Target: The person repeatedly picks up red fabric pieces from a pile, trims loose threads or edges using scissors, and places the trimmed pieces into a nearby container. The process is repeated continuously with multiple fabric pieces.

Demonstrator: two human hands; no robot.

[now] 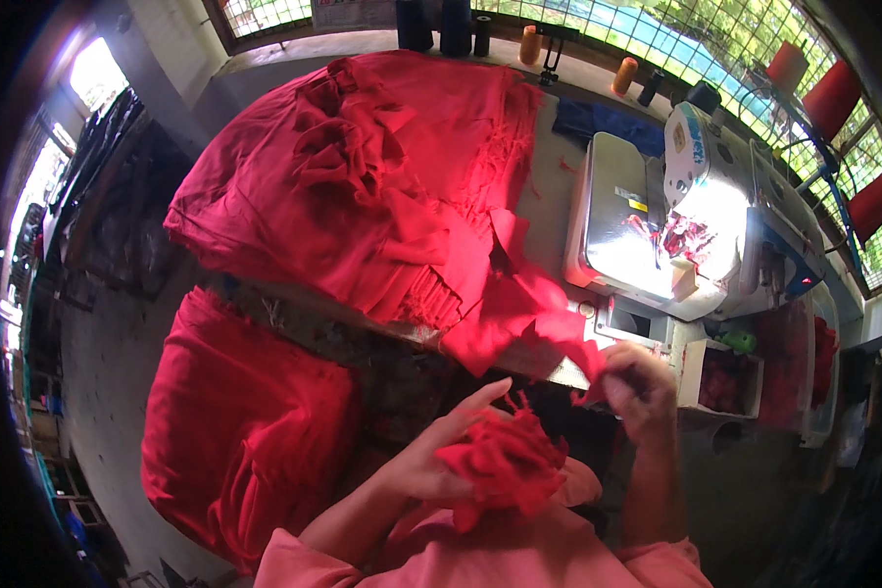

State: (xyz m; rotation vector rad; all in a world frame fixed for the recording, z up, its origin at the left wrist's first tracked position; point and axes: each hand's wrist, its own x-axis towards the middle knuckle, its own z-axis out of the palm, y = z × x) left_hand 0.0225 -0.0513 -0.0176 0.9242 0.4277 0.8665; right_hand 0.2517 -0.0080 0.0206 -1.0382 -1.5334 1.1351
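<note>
In my left hand (pixel 436 456), held close to my body, sits a crumpled bunch of red fabric scraps (pixel 510 465) with frayed edges; most of the fingers are hidden behind it. Further right, my right hand (pixel 642 387) pinches the corner of a red fabric piece (pixel 529 318). That piece stretches leftward to a large pile of red fabric (pixel 284 186) on the table, and where it joins the pile is hard to make out. Frayed cut edges and stacked layers show along the pile's right side.
A lit overlock-type sewing machine (pixel 701 167) stands right of the pile. Beside my right hand is a small open box (pixel 694 372) with red scraps inside. Another red fabric bundle (pixel 255 412) lies lower left. Thread cones (pixel 529 44) line the window sill.
</note>
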